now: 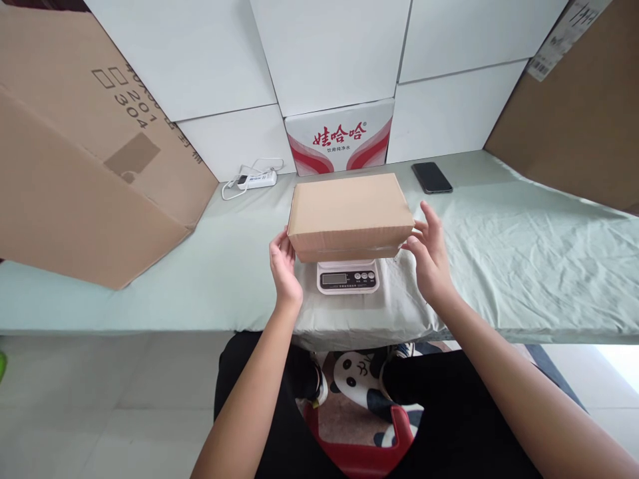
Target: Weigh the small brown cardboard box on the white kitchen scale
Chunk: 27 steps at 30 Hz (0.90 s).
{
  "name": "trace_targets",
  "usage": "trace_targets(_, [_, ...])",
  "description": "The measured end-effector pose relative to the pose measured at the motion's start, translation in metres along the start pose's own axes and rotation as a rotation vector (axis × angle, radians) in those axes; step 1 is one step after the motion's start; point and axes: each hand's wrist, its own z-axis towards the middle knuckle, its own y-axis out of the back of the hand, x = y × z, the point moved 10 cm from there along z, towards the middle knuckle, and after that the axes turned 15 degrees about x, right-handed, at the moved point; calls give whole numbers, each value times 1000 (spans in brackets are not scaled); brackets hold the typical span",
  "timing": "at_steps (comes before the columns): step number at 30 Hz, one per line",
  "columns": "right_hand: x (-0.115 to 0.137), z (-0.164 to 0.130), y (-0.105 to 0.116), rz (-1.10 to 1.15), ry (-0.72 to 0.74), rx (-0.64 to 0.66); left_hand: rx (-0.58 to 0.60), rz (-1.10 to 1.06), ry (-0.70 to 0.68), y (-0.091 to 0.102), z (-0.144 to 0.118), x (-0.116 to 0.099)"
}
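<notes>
A closed brown cardboard box [352, 206] is over a white kitchen scale [348, 289], covering its weighing plate. Whether the box rests fully on the plate or is partly held up, I cannot tell. The scale's dark display and buttons face me, and no reading can be made out. My left hand [285, 269] holds the box's left end, its fingers partly hidden by the side. At the right end, my right hand [432, 256] grips the front corner with thumb and fingers, the index finger lifted away.
A pale green cloth [499, 266] covers the table. Behind the scale stand white boxes, one with red lettering [340, 138]. A black phone [432, 177] lies back right, a white device with a cable [257, 179] back left. Large cartons flank both sides, including a left carton [74, 166].
</notes>
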Motion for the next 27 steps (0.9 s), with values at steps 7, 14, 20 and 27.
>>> trace_targets(7, [-6,4,2,60,-33,-20,-11,-40,15,-3,0,-1])
trace_targets(14, [-8,8,2,106,-68,-16,-16,-40,47,-3,0,3])
trace_targets(20, [-7,9,-1,92,-113,-5,-14,-1,54,-4,0,8])
trace_targets(27, [-2,11,-8,84,-116,45,62,77,-3,-12,0,2])
